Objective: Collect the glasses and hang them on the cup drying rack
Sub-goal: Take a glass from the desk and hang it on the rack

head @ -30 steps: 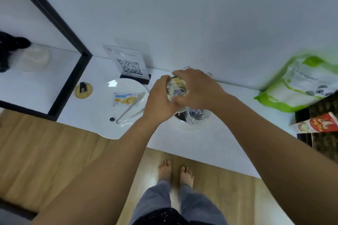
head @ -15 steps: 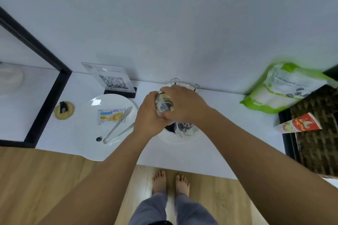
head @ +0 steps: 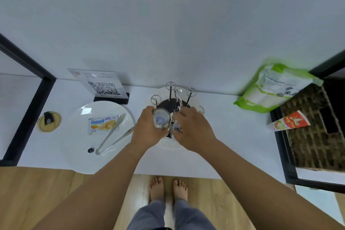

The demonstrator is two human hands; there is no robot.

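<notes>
My left hand [head: 147, 130] grips a clear glass [head: 161, 120] from its left side, bottom facing up at me. My right hand [head: 192, 130] presses thumb and curled fingers against the glass's right side. Both hands hover over the near side of the cup drying rack [head: 189, 96], a black post with looped wire prongs on a round white base [head: 166, 145]. A second clear glass [head: 176, 133] shows partly under my right hand, on the rack. The far prongs are bare.
A white plate [head: 78, 136] with metal tongs [head: 112, 136] and a snack packet [head: 101, 124] lies left of the rack. A QR sign [head: 104, 87] stands behind it. A green bag [head: 276, 87], a red packet [head: 291, 123] and a woven basket [head: 313, 136] are to the right.
My right hand has slid off the top of the glass to its right side. Both hands with the glass sit lower over the rack, whose far prongs now show.
</notes>
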